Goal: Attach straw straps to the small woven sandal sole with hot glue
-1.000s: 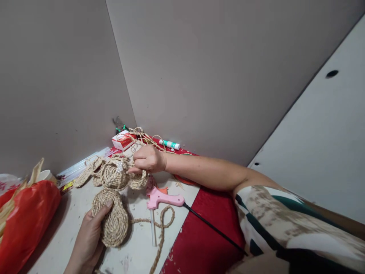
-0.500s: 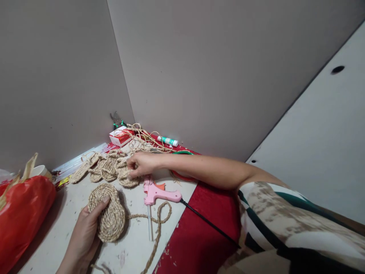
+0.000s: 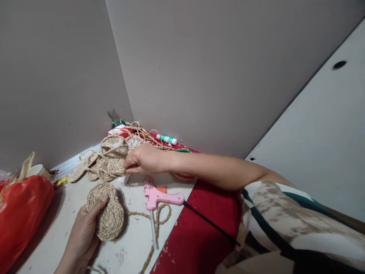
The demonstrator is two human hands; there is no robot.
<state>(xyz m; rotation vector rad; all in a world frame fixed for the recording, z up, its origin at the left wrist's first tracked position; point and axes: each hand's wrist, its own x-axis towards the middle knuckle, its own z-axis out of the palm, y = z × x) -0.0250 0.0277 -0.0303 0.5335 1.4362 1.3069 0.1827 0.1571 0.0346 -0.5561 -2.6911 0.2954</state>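
Low in the head view, my left hand [image 3: 85, 230] grips a coiled rope piece [image 3: 110, 219] shaped like a figure eight, thumb on top. A loose rope tail [image 3: 138, 214] runs from it to the right. My right hand [image 3: 139, 160] pinches the edge of another woven rope piece [image 3: 115, 150], lifted and tilted over several similar pieces [image 3: 82, 167]. Just below my right hand lies a pink glue gun [image 3: 164, 198] with a clear stick in it and a black cord.
A red plastic bag [image 3: 25, 213] bulges at the left, beside a white cup [image 3: 38, 171]. Toward the wall corner are green-handled pliers [image 3: 115, 121], a red and white box [image 3: 122, 131], tangled thin cord [image 3: 141, 133] and a green-and-white tube [image 3: 167, 139].
My right hand has raised one woven piece off the row. The glue gun has turned slightly, its stick now angled to the right. My left hand keeps its grip.
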